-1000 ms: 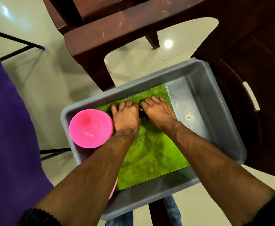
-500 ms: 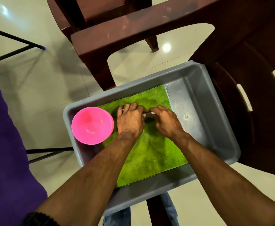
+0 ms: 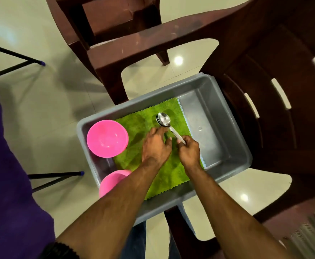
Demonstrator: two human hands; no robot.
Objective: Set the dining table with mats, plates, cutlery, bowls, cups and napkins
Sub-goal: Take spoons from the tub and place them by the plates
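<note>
A dark brown plastic chair (image 3: 276, 113) fills the right side, and a grey tub (image 3: 218, 116) sits on its seat. A second brown chair (image 3: 115, 25) stands beyond it on the pale tiled floor (image 3: 31, 101), and a purple cloth (image 3: 7, 165) runs down the left edge.

Inside the tub, a green napkin (image 3: 140, 124) lies flat over most of the bottom, as it did a second ago. One pink bowl (image 3: 107, 138) sits at the tub's left end, its rim over the napkin's edge; a second pink bowl (image 3: 112, 179) shows nearer the person, partly hidden under the left forearm.

A second ago both hands lay pressed down side by side on the napkin, fingers over something dark. Now they have lifted off it. The right hand (image 3: 189, 152) pinches the handles of some steel spoons (image 3: 163, 119), which look stacked; their bowls point away from the person, over the napkin. The left hand (image 3: 155, 146) hovers just beside, fingers loosely curled, fingertips close to the handles; whether they touch the metal I cannot tell.
</note>
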